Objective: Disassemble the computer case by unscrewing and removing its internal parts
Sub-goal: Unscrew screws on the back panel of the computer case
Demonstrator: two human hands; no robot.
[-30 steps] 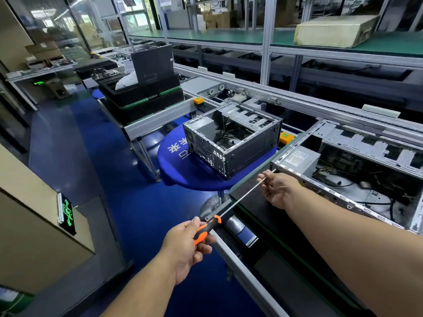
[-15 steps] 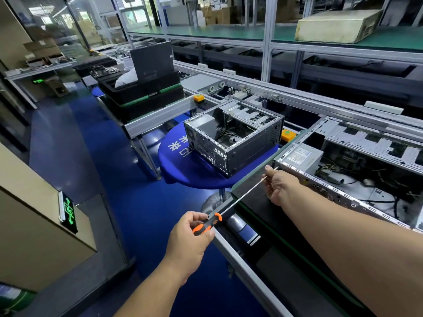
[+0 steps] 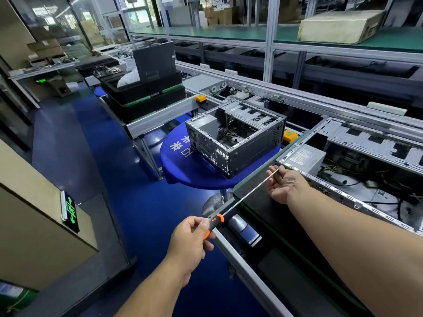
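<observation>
From the camera on my head, looking down: my left hand (image 3: 192, 236) is wrapped around the black and orange handle of a long, thin-shafted steel screwdriver (image 3: 231, 209), fingers curled around the grip and thumb laid along its top. The shaft runs up and to the right, over the edge of the dark green-edged workbench mat (image 3: 256, 197), to my right hand (image 3: 282, 185). There my fingers are curled in and pinch the shaft close to its tip, just beside the near left corner of the open grey metal computer case (image 3: 357, 170) that lies on the bench to my right. I cannot tell whether the tip touches the case.

Inside that case a silver power supply box with a white label (image 3: 305, 157) sits in the near corner, with loose black and yellow cables (image 3: 343, 179) lying behind it and perforated metal drive bays along the far side.

Farther left, a second open dark grey computer case (image 3: 238, 143) stands on a round blue table with white lettering (image 3: 183, 161), well apart from my hands. Beyond it, stacked black plastic trays (image 3: 146, 94) rest on an aluminium-framed conveyor line (image 3: 160, 120). The floor below is glossy blue.
</observation>
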